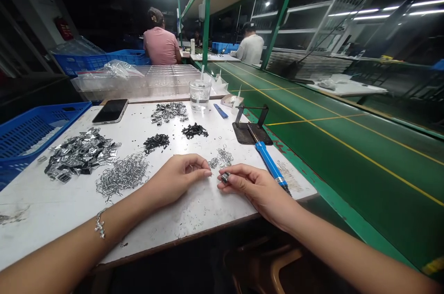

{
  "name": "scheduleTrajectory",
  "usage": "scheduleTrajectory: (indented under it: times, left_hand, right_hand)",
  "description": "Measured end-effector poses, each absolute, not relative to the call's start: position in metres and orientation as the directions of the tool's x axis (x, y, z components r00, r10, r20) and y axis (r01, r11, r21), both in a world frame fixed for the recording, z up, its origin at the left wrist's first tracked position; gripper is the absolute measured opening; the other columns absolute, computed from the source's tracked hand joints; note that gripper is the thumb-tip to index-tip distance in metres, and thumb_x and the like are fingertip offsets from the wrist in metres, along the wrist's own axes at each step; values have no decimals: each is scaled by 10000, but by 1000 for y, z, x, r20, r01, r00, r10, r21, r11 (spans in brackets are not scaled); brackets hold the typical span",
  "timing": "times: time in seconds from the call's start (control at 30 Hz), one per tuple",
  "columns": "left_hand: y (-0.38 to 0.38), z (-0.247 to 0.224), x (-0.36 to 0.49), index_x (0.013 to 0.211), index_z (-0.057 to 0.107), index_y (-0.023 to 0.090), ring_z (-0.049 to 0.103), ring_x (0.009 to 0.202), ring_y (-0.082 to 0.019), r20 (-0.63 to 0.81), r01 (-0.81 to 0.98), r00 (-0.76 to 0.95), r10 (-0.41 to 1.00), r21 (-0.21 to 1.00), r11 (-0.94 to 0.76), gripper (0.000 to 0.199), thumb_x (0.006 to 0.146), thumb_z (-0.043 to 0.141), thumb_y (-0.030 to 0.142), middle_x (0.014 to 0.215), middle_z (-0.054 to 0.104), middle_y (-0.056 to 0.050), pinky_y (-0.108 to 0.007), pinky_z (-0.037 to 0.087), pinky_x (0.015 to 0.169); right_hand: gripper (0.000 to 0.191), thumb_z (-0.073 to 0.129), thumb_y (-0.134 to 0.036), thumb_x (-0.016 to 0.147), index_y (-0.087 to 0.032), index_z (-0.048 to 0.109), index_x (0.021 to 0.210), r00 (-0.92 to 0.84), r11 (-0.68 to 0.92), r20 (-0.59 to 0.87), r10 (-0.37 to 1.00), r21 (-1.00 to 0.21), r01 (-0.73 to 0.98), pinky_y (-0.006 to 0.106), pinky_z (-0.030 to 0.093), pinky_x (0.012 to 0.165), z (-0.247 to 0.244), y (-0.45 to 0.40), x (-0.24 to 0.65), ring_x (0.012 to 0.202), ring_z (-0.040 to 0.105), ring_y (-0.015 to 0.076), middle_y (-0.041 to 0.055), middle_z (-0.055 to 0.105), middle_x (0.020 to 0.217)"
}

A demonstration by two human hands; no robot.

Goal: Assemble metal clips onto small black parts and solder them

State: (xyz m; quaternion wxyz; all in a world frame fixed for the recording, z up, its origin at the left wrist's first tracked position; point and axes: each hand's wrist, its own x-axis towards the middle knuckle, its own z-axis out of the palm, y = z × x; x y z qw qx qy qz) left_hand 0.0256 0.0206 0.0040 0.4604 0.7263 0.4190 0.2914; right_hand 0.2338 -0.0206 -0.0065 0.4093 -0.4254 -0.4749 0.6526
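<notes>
Between the thumb and fingers of my right hand (251, 185) is a small shiny metal part (225, 177) with dark areas. Just left of it, my left hand (182, 176) is closed in a pinch; whatever its fingertips hold, if anything, is too small to make out. Behind the fingertips lies a small cluster of bent metal pieces (225, 157). A larger heap of thin bent metal pieces (122, 174) sits beside my left forearm. Two piles of small black pieces (156, 143) lie beyond my left hand. To the right of my right hand, a blue soldering iron (270, 160) leans on its metal stand (252, 132).
A heap of shiny metal housings (81, 154) and a phone (111, 111) lie on the white table (194, 220). Farther back are another metal pile (169, 112), a glass of liquid (200, 95) and a blue strip (220, 111). A green conveyor (333, 146) borders the right side; two people sit ahead.
</notes>
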Motion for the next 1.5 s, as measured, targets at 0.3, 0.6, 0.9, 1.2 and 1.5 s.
scheduleTrajectory:
  times: [0.3,0.6,0.9,1.2,1.5]
  left_hand:
    - [7,10,38,850,646,159,575,781,-157,-27,171,585,811,981,-91,157,810,617,308,796,646,-16,-265,424,722]
    - [5,13,34,904,642,198,575,832,-158,121,275,514,849,914,-297,137,858,567,303,881,656,-12,-287,423,764]
    - [1,11,36,864,694,229,552,789,-120,289,347,535,794,782,-519,90,840,607,224,821,653,11,-243,406,706]
    - [0,10,35,816,703,187,566,760,-136,325,384,556,765,716,-583,53,800,655,203,764,620,-23,-258,447,701]
    - [-1,11,28,768,662,167,542,775,-151,426,398,590,686,586,-706,45,791,668,205,742,624,-23,-261,441,699]
  right_hand:
    - [190,682,-317,793,-154,677,891,-353,-168,-136,926,-984,-60,291,485,804,-7,-21,234,753,668,140,36,716,765]
    - [272,526,-388,899,-156,662,944,-398,-147,-121,909,-988,-35,229,408,671,-10,-18,235,642,528,82,-1,594,714]
    - [350,522,-450,875,-147,598,719,-422,-161,-156,893,-987,26,213,347,536,1,-18,230,517,438,80,-28,522,567]
    - [435,410,-480,907,-167,509,622,-382,-75,-181,906,-958,277,225,286,464,3,-22,222,436,361,87,-49,420,458]
    - [370,408,-442,928,-151,555,752,-550,31,-155,820,-949,314,229,318,518,10,-23,229,548,405,93,-36,436,594]
